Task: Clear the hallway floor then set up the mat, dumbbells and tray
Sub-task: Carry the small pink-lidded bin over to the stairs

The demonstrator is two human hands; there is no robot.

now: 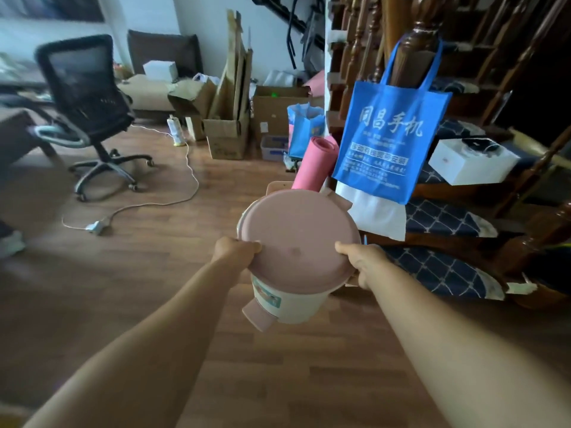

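Centrally, 2 bare arms reach forward from the bottom of the frame, and the left hand (236, 251) and right hand (361, 264) each grip a small pedal bin (290, 304) by opposite sides of its rim. Each thumb lies on top of the round pink lid (296, 239), and the fingers curl out of sight under the edge. The bin has a cream body with a pink pedal (256, 313) at its base, and it is tilted so that the lid faces the camera. Just behind it, right of centre, a rolled pink mat (312, 163) stands on end, leaning beside a wooden staircase (355, 57). A bright blue tote bag (389, 134) with white lettering hangs from the stair post, and a white bag (377, 211) shows beneath it. On the stairs at the right sits a white box (463, 163), above dark blue patterned stair pads (438, 217). In the upper left stands a black office chair (89, 97) on castors. Open cardboard boxes (228, 137) are clustered against the far wall at upper centre. A white cable (188, 168) trails across the wooden floor (154, 273) to a plug block at the left.
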